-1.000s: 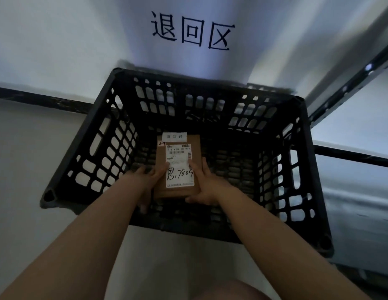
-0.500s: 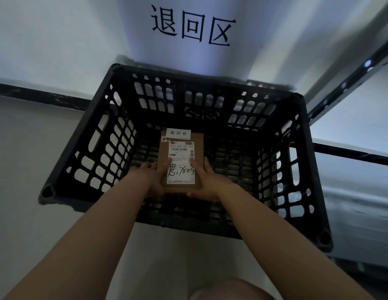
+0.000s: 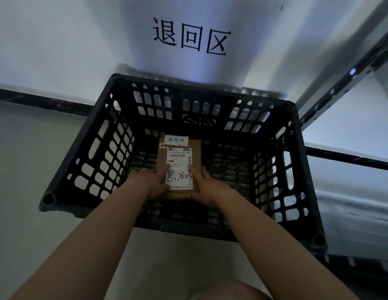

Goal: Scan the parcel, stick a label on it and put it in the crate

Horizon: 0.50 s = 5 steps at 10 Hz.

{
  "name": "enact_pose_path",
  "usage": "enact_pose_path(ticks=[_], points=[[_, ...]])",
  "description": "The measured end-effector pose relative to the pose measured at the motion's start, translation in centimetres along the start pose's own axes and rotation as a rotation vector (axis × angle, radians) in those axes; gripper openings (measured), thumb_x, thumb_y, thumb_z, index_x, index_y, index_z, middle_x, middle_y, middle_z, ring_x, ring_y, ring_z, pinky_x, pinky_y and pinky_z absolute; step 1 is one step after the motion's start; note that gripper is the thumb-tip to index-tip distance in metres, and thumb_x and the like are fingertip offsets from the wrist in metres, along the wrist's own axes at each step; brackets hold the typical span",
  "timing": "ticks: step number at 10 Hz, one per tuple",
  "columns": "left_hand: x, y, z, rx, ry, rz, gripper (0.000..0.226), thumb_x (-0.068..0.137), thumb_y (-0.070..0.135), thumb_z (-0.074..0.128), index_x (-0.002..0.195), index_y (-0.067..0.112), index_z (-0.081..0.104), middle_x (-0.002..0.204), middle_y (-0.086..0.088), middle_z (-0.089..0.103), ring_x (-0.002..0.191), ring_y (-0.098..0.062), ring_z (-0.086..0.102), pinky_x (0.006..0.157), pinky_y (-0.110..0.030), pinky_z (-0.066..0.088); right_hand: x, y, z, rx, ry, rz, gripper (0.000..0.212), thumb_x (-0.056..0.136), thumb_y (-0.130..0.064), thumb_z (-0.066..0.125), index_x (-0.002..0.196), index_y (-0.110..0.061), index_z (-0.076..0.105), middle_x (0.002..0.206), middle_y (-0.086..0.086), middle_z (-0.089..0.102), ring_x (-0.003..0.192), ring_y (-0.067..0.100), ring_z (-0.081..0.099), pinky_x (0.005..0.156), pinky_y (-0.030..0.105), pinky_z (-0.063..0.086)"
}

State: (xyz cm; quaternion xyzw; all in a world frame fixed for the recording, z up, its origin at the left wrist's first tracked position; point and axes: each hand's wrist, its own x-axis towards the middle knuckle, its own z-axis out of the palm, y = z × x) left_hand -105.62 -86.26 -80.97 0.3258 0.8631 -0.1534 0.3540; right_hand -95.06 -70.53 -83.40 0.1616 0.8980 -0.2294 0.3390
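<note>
A small brown cardboard parcel [image 3: 194,148] is deep inside the black slotted crate [image 3: 80,167], close to its floor. It carries a white shipping label [image 3: 179,169] with handwriting and a small white sticker [image 3: 176,140] at its far edge. My left hand [image 3: 153,182] grips the parcel's near left side, thumb on the label. My right hand [image 3: 207,185] grips the near right side, thumb on the label too. Whether the parcel rests on the crate floor cannot be told.
The crate stands on a pale floor against a white wall with a black skirting strip [image 3: 37,100]. A white paper sign [image 3: 192,40] with three black characters hangs above it. A metal shelf rail [image 3: 340,87] runs at the right. My knee [image 3: 227,291] shows at the bottom.
Both hands have carried the parcel further down and towards the far side inside the crate. The grip on it is unchanged.
</note>
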Motion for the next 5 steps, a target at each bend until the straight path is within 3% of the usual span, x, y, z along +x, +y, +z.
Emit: enact_pose_path(ticks=[2, 3, 4, 5], points=[[-0.9, 0.1, -1.7, -0.047, 0.085, 0.017, 0.071, 0.091, 0.058, 0.027, 0.145, 0.027, -0.006, 0.144, -0.008, 0.041, 0.127, -0.03, 0.042, 0.103, -0.048, 0.031, -1.7, -1.1, -2.1, -0.025, 0.018, 0.004, 0.083, 0.093, -0.049, 0.045, 0.148, -0.038, -0.016, 0.16, 0.007, -0.009, 0.139, 0.031, 0.031, 0.106, 0.041, 0.036], [-1.4, 0.1, -4.0, -0.044, 0.159, -0.006, 0.071, 0.091, 0.057, 0.028, 0.146, 0.027, -0.005, 0.141, -0.007, 0.045, 0.126, -0.028, 0.043, 0.101, -0.046, 0.032, -2.0, -2.0, -4.1, -0.046, 0.052, -0.013, 0.083, 0.093, -0.048, 0.046, 0.148, -0.037, -0.015, 0.16, 0.008, 0.0, 0.138, 0.029, 0.034, 0.105, 0.044, 0.039], [-3.4, 0.5, -7.3, -0.032, 0.228, -0.038, 0.069, 0.092, 0.056, 0.024, 0.148, 0.023, 0.0, 0.145, -0.007, 0.04, 0.129, -0.027, 0.039, 0.103, -0.046, 0.031, -4.0, -3.2, -7.3, -0.012, 0.1, 0.02, 0.081, 0.093, -0.045, 0.046, 0.148, -0.036, -0.012, 0.159, 0.008, 0.008, 0.137, 0.03, 0.034, 0.105, 0.046, 0.036], [-7.6, 0.6, -9.9, -0.042, 0.272, -0.034, 0.07, 0.092, 0.057, 0.02, 0.148, 0.02, 0.001, 0.15, -0.006, 0.031, 0.134, -0.027, 0.032, 0.106, -0.046, 0.028, -8.1, -5.4, -10.8, -0.088, 0.194, 0.055, 0.077, 0.094, -0.049, 0.041, 0.151, -0.025, -0.005, 0.159, 0.011, 0.011, 0.137, 0.033, 0.032, 0.106, 0.047, 0.034]])
